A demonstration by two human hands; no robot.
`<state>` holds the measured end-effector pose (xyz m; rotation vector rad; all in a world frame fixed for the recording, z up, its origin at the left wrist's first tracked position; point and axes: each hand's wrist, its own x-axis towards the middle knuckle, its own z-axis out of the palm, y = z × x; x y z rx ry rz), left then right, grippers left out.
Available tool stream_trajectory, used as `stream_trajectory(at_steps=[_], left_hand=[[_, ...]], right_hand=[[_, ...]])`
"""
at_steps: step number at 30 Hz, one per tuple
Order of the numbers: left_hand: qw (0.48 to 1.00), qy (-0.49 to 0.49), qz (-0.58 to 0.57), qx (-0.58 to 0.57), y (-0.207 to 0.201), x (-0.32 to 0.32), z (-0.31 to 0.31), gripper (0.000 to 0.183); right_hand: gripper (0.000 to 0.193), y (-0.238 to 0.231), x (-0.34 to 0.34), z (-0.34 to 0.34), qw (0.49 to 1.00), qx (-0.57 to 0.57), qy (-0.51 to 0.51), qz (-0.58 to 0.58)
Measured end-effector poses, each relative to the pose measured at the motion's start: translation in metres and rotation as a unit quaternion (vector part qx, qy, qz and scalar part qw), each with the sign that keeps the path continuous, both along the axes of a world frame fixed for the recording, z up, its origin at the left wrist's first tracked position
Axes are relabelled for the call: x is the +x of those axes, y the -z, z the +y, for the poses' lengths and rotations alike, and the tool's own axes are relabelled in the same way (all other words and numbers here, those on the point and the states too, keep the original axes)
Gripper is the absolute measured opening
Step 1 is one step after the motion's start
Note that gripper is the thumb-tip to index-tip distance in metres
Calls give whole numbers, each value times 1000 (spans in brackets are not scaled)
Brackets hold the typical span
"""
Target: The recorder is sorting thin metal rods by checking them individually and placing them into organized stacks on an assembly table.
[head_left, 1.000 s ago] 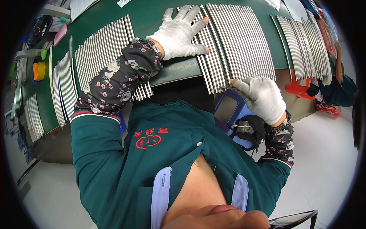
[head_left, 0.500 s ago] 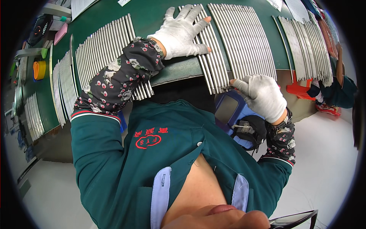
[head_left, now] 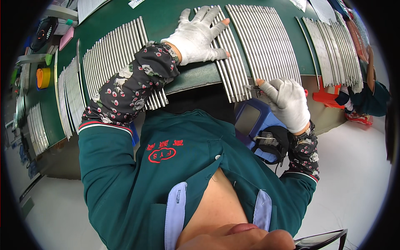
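Observation:
My left hand (head_left: 199, 37), in a white glove with bare fingertips, lies spread on a narrow group of thin metal rods (head_left: 233, 73) on the green table. The lower ends of these rods stick out past the table's near edge. My right hand (head_left: 289, 104), gloved too, is closed around a small knife (head_left: 251, 87). Its short, pointed grey blade shows beyond the thumb, close to the rods' lower ends; I cannot tell whether it touches them. Most of the handle is hidden in the glove. A wider row of metal rods (head_left: 266, 41) lies just right of the narrow group.
More rod rows lie at the left (head_left: 112, 50) and far right (head_left: 333, 54). A yellow tape roll (head_left: 43, 78) sits at the table's left. Below the edge are a blue stool (head_left: 254, 121) with a black bag (head_left: 273, 143) and a red stool (head_left: 327, 98). A co-worker's arm (head_left: 371, 68) shows far right.
My right hand has shifted slightly left, and its knife blade has lifted from the rod ends, angled more upward. My left hand stays in place.

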<state>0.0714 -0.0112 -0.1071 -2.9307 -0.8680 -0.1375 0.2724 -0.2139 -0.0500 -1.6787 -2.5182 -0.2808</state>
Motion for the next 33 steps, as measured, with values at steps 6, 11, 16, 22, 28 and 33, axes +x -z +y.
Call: stream_trajectory(at_steps=[6, 11, 16, 22, 28, 33], left_hand=[[1000, 0, -5, -12, -3, 10, -1, 90], [1000, 7, -19, 0, 2, 11, 1, 91], [1000, 5, -13, -8, 0, 12, 1, 90], [1000, 3, -13, -1, 0, 9, 1, 90], [1000, 3, -4, -10, -2, 9, 0, 89], [1000, 5, 19, 10, -1, 2, 2, 91]], right_hand=[[29, -14, -7, -2, 996, -79, -7, 49], [40, -14, -17, 1, 992, -102, -28, 72], [68, -10, -35, 0, 976, -186, 2, 114], [26, -20, -31, -4, 939, -187, -74, 279], [28, -12, -35, -14, 952, -174, 2, 251], [28, -16, -16, -12, 954, -196, 86, 209]])
